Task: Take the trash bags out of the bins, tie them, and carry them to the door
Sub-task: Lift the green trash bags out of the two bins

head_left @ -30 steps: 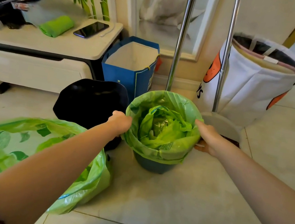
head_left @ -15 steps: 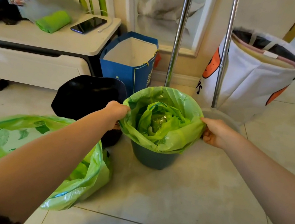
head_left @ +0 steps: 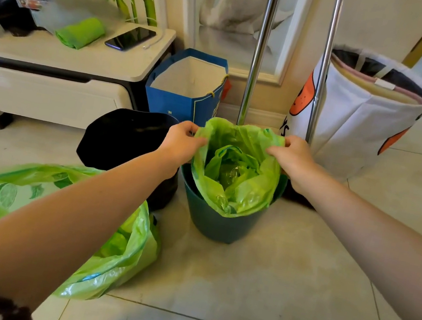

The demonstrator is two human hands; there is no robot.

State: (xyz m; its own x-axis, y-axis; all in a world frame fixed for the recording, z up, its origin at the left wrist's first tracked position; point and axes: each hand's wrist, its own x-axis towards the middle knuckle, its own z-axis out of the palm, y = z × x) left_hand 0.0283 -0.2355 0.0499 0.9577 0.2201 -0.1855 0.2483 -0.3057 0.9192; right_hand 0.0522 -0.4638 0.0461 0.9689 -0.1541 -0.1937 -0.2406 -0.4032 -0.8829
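A green trash bag (head_left: 235, 175) sits in a dark teal bin (head_left: 216, 224) on the tiled floor. My left hand (head_left: 180, 141) pinches the bag's left edge and my right hand (head_left: 293, 157) pinches its right edge. Both edges are off the rim and raised above the bin; the near edge still hangs over the front rim. Crumpled green plastic lies inside. A second green bag (head_left: 115, 250), open, lies on the floor at the lower left, partly hidden by my left forearm. A black bin (head_left: 123, 138) stands left of the teal one.
A blue paper bag (head_left: 185, 93) stands behind the bins. A white fabric basket (head_left: 358, 115) is at the right, with two metal poles (head_left: 258, 55) before it. A low white cabinet (head_left: 49, 80) at the left holds a phone (head_left: 130, 38) and a green roll (head_left: 80, 32).
Both hands lifted the bag's edges off the teal bin's rim and drew them upward and inward. The bin's rim now shows at the sides.
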